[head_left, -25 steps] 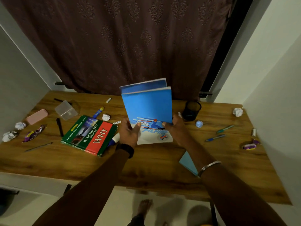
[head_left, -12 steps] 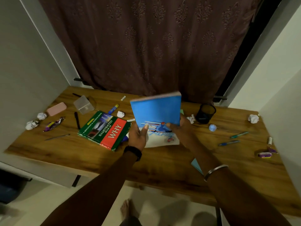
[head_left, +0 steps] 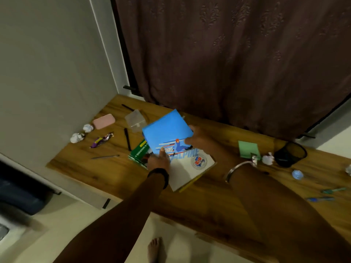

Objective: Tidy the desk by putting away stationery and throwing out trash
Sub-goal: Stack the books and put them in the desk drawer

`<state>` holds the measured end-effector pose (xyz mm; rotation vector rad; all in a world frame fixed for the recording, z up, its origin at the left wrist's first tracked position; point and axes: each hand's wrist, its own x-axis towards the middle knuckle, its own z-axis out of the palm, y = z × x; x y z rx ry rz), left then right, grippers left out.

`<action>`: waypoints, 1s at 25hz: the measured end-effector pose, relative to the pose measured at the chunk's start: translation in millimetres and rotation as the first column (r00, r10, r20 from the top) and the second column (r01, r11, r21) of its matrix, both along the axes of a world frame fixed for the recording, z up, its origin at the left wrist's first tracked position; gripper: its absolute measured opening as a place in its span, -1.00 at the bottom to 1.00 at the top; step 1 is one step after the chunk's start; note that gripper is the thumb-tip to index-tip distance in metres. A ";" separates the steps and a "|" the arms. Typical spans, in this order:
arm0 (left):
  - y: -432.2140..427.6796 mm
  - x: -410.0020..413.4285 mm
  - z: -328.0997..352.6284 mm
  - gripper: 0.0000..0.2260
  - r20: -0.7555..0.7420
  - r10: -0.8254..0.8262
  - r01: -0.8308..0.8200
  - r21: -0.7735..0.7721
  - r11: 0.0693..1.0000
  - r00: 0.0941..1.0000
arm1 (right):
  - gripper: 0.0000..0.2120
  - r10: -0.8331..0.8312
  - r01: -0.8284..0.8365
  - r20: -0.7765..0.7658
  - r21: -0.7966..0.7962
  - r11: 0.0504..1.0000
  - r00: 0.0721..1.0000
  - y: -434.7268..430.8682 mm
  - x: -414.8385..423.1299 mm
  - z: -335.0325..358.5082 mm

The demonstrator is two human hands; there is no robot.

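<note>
stacking the notebooks onto the book

step in hand, as i judge it: gathering the flat stationery into one pile. both hands hold the blue notebooks [head_left: 171, 137] over the left-centre of the desk [head_left: 199, 205], tilted, partly covering the green book [head_left: 139, 151].

left hand [head_left: 158, 161]: closed on the near-left edge, thumb on the cover, fingers hidden beneath. right hand [head_left: 197, 138]: closed on the far-right edge, fingers curled over the cover. whether the notebooks already touch the green book cannot be told; their lower corner sits close to the wood.

next move calls for: lowering the notebooks flat, squaring edges with the green book, then letting go with both hands. risk, a judgement: the top cover may slide off, since more than one notebook seems to be held.

left to do, from the lie of things:
- crumpled paper [head_left: 77, 137] and a candy wrapper [head_left: 101, 140] far left, well apart from the hands: trash.
- black pen [head_left: 127, 138] just left of the green book.
- pen cup [head_left: 290, 153] to the right, well apart.
- green sticky pad [head_left: 248, 149] between right arm and pen cup.
</note>
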<state>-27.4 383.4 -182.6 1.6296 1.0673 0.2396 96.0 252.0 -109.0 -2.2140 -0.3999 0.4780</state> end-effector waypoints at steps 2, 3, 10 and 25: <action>33.4 -0.4 -14.8 -0.46 -0.111 -0.063 0.059 -0.044 0.997 0.992 | -0.54 0.042 -0.044 -0.026 -0.075 0.996 0.999 35.8 14.0 -7.5; 49.0 1.2 -29.1 -0.47 -0.133 -0.108 0.101 -0.056 0.993 0.985 | -0.56 0.048 -0.052 -0.038 -0.100 0.994 0.998 52.3 20.2 -14.3; 74.7 7.3 -93.0 -0.38 -0.305 -0.208 0.148 -0.209 0.967 0.929 | -0.61 0.068 -0.082 -0.067 -0.232 0.969 0.995 104.6 32.6 -62.2; 66.0 -5.8 -43.0 -0.68 -0.047 0.293 -0.285 -0.416 0.864 0.955 | -0.60 0.006 -0.011 -0.338 -0.015 1.000 0.941 105.4 44.8 -98.8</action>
